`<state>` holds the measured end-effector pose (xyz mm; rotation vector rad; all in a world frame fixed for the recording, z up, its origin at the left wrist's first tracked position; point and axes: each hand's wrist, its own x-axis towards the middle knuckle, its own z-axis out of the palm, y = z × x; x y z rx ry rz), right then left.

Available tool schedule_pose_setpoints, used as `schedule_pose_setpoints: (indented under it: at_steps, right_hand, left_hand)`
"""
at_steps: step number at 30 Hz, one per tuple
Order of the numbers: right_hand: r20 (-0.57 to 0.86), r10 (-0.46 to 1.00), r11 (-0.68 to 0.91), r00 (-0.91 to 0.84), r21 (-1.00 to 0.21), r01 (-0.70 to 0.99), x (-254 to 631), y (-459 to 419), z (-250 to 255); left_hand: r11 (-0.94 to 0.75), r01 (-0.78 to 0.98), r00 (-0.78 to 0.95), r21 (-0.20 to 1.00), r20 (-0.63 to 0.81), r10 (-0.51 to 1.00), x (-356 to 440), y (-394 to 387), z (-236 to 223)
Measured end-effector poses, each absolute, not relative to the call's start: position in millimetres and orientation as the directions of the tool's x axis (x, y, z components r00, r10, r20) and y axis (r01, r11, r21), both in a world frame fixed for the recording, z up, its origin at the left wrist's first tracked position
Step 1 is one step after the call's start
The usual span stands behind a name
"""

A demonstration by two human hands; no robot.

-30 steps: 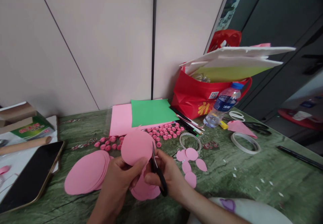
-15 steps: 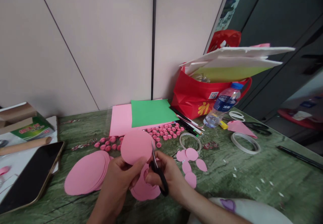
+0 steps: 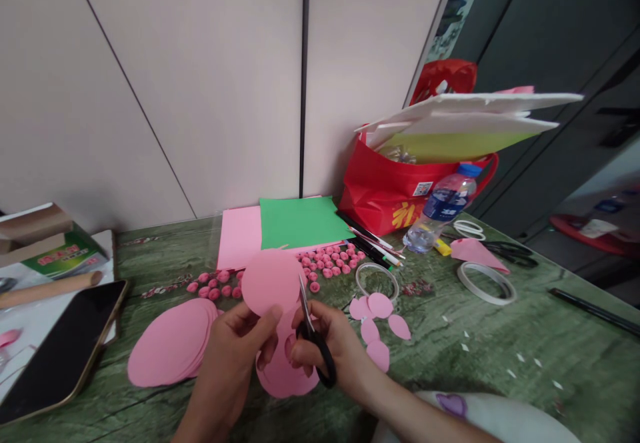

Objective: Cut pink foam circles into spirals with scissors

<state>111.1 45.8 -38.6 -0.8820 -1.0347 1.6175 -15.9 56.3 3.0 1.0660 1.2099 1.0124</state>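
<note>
Between thumb and fingers, my left hand (image 3: 239, 346) pinches a round pink paper disc (image 3: 273, 280), held up above the table. A thin sliver of paper curls off its top edge. My right hand (image 3: 333, 346) grips black-handled scissors (image 3: 320, 350), their blades pointing up beside the disc's right edge. Below both hands lies a pile of pink paper pieces (image 3: 287, 376), partly hidden by them. To the left of my left hand rests a stack of large pink paper discs (image 3: 167, 343). Small pink petal cut-outs (image 3: 377, 356) lie to the right of my right hand.
Rolled pink paper buds (image 3: 333, 260) lie behind my hands, near a green sheet (image 3: 300, 223). On the right stand a water bottle (image 3: 445, 206) and a red bag (image 3: 375, 190), with a tape roll (image 3: 486, 283) nearby. A phone (image 3: 63, 353) lies at left.
The disc has shifted slightly up and turned in my left hand, and the paper sliver now shows at its top. The scissors have moved slightly down the picture.
</note>
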Motion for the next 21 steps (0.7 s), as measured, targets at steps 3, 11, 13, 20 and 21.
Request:
schedule_pose_setpoints:
  at_steps: [3, 11, 13, 20, 21]
  right_hand:
    - [-0.065, 0.966, -0.155, -0.250, -0.920, -0.360, 111.5, 45.1, -37.2]
    - [-0.055, 0.956, -0.165, -0.288, -0.913, -0.373, 107.0, 43.2, -42.1]
    - [-0.058, 0.954, -0.167, -0.295, -0.918, -0.361, 105.9, 43.2, -44.1]
    - [-0.019, 0.969, -0.114, -0.245, -0.918, -0.380, 109.8, 44.8, -43.6]
    - [-0.012, 0.972, -0.102, -0.235, -0.921, -0.377, 110.5, 45.2, -43.2]
  left_hand:
    - [0.217, -0.058, 0.109, 0.974, -0.210, 0.972, -14.9, 56.4, 3.2]
    - [0.256, -0.071, 0.143, 0.964, -0.244, 0.959, -11.5, 54.7, 5.8]
    - [0.261, -0.025, 0.123, 0.965, -0.256, 0.959, -11.8, 54.2, 5.6]
    - [0.281, 0.101, 0.083, 0.955, -0.289, 0.954, -12.2, 54.7, 4.3]
    - [0.283, 0.110, 0.086, 0.953, -0.293, 0.952, -12.2, 54.7, 4.3]
